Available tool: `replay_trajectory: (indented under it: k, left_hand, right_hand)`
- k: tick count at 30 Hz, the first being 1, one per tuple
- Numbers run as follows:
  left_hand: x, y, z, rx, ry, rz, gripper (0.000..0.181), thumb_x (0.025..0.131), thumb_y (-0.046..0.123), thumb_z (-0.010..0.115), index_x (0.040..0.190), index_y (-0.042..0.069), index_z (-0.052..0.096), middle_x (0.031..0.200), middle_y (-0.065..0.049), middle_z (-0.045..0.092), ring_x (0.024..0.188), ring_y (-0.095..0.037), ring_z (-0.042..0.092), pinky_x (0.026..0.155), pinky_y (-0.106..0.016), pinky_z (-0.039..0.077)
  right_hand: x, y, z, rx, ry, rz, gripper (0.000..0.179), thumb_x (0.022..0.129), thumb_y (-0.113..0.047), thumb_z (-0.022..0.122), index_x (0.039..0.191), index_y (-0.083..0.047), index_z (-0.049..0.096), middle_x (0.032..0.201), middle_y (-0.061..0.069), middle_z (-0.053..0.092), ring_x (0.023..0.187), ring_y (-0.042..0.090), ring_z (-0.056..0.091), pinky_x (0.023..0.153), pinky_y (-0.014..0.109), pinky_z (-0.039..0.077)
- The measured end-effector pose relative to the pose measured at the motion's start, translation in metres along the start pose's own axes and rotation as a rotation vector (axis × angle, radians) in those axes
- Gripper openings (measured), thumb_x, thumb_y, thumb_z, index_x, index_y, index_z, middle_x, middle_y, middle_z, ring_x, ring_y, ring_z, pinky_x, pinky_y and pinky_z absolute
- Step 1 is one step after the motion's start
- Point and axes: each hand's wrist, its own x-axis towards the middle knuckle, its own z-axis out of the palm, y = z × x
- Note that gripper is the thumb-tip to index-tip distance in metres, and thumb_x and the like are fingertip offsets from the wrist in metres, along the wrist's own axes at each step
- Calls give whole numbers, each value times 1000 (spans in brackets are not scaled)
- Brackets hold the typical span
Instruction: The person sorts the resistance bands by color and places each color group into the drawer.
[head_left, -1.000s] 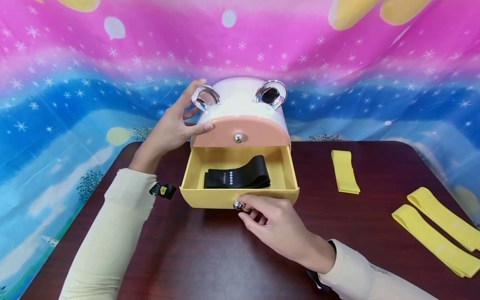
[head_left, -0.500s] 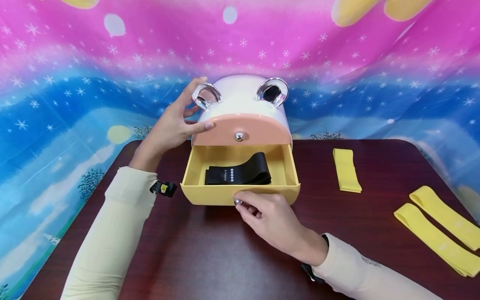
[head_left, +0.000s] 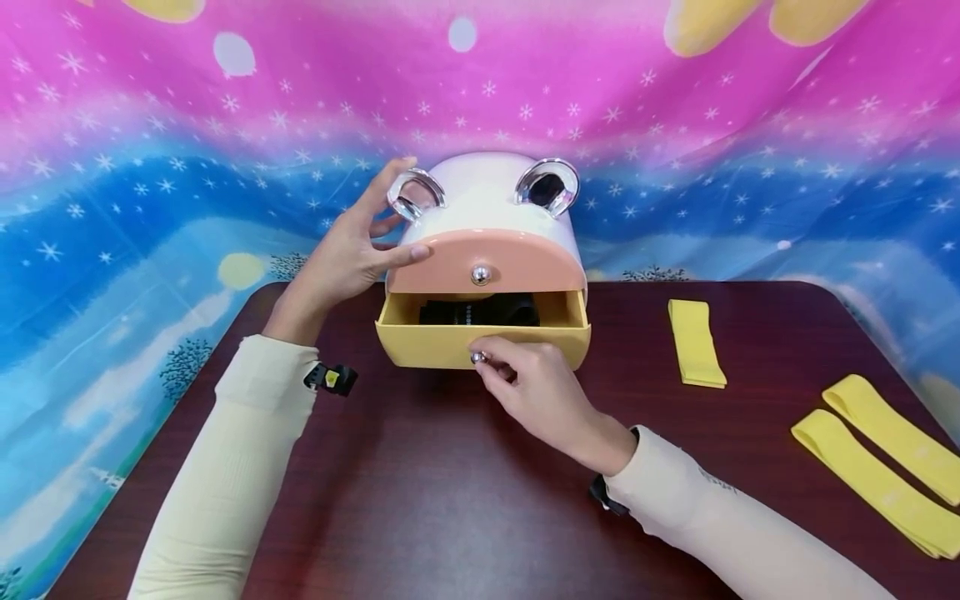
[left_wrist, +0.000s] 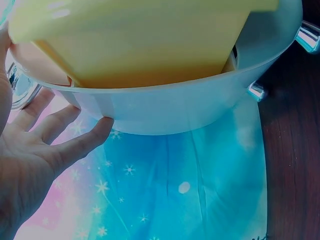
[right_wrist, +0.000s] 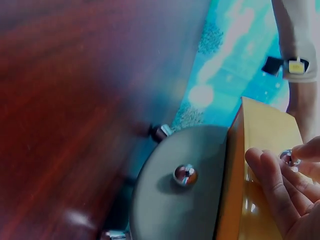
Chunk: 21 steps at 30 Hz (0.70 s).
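Observation:
A white domed drawer box [head_left: 487, 187] with silver ear-shaped rings stands at the table's back. Its yellow drawer [head_left: 423, 346] is partly pulled out below the closed pink drawer [head_left: 438, 265]. My right hand [head_left: 543, 396] pinches the yellow drawer's silver knob [right_wrist: 287, 157] between thumb and fingers. Inside lies a black resistance band [head_left: 517, 310], mostly hidden behind the drawer's front. My left hand [head_left: 341, 254] steadies the box's left side. Its thumb lies on the pink front, and in the left wrist view its spread fingers [left_wrist: 87, 142] touch the white wall.
To the right on the dark wooden table [head_left: 420, 517] lie a short yellow band [head_left: 696, 343] and two longer yellow bands [head_left: 873, 483] side by side. A grey lower front [right_wrist: 170, 200] with its own knob shows in the right wrist view. A patterned cloth [head_left: 675, 167] hangs behind.
The yellow drawer has slid inward, away from me, with my right hand on its knob; less of the black band shows. My left hand keeps its place on the box.

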Motion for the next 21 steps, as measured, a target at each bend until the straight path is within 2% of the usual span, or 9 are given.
replay_trajectory:
  k: [8,16,21]
  left_hand:
    - [1,-1,0,-20,3,-12,94,93,32,81,160,58,21,175,1,19,151,-42,42,105,-61,53]
    - [0,0,-1,-27,-1,-32,95,91,36,83,159,60,20,175,5,16,153,-41,40,103,-61,55]
    - [1,-1,-1,-53,-8,-21,99,89,35,86,159,60,20,175,6,15,154,-40,39,107,-61,53]
  right_hand:
    - [16,17,-3,31,-62,85,14,98,-3,71,110,-4,77,97,7,79,77,13,73,72,30,64]
    - [26,28,-1,-6,-60,75,14,98,-4,70,111,-4,77,95,6,79,72,11,67,67,27,56]
    - [30,31,0,-13,-57,90,15,98,-5,70,111,-5,78,94,6,79,71,12,66,66,27,54]
